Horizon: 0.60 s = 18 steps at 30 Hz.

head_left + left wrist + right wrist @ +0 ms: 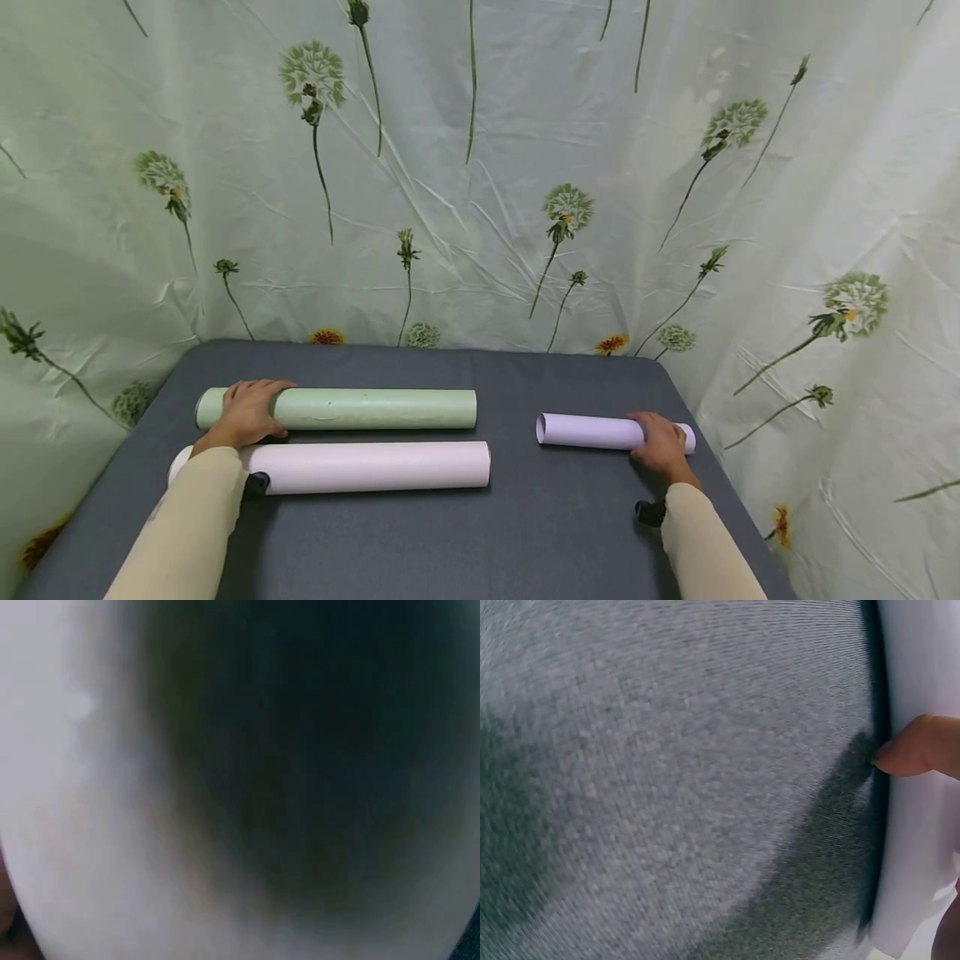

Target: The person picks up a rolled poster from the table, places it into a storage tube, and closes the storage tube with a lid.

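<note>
My left hand (249,412) grips the pale green roll (375,409) near its left end, with the thumb on the near side and the fingers over the top. Just in front of it lies a pinkish-white roll (375,467), partly hidden by my left forearm. At the right, my right hand (662,446) holds a shorter, thinner lilac paper roll (588,432) near its right end. Its open left end shows it is hollow. In the right wrist view the thumb (919,746) presses on the side of this roll. The left wrist view is a blurred, pale and dark close-up.
A dark grey cloth-covered table (420,546) bears all three rolls. Behind and beside it hangs a pale curtain (480,208) with dandelion prints. The lilac roll lies close to the table's right edge.
</note>
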Each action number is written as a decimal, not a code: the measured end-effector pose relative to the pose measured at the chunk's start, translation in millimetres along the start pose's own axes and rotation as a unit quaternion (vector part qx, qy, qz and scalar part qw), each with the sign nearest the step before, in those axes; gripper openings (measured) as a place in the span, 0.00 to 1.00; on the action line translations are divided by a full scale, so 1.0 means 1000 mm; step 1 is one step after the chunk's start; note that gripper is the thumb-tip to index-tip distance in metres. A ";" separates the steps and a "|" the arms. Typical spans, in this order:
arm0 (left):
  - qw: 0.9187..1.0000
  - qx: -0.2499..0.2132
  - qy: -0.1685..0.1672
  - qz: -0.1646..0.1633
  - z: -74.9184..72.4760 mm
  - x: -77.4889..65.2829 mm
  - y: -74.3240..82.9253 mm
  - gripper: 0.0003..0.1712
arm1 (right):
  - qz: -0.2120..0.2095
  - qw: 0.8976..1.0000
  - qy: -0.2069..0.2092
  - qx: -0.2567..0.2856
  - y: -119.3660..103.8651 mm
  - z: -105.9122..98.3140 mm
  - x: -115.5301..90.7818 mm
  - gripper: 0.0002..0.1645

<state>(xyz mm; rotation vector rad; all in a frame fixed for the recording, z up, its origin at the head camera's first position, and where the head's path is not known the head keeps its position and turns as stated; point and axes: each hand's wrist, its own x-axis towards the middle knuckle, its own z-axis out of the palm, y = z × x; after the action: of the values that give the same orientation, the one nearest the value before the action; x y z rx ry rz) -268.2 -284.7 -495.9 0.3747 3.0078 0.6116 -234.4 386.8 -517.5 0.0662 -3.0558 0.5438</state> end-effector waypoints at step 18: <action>1.000 -0.024 -0.013 -0.013 0.000 0.001 0.000 0.40 | 0.027 0.999 -0.004 0.016 -0.007 0.001 -0.004 0.32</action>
<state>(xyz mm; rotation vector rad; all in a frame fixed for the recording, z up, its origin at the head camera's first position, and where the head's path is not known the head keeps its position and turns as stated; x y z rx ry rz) -268.9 -284.6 -496.1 0.3383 2.9620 0.6702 -229.9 380.2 -516.5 -0.0145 -3.0652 0.5985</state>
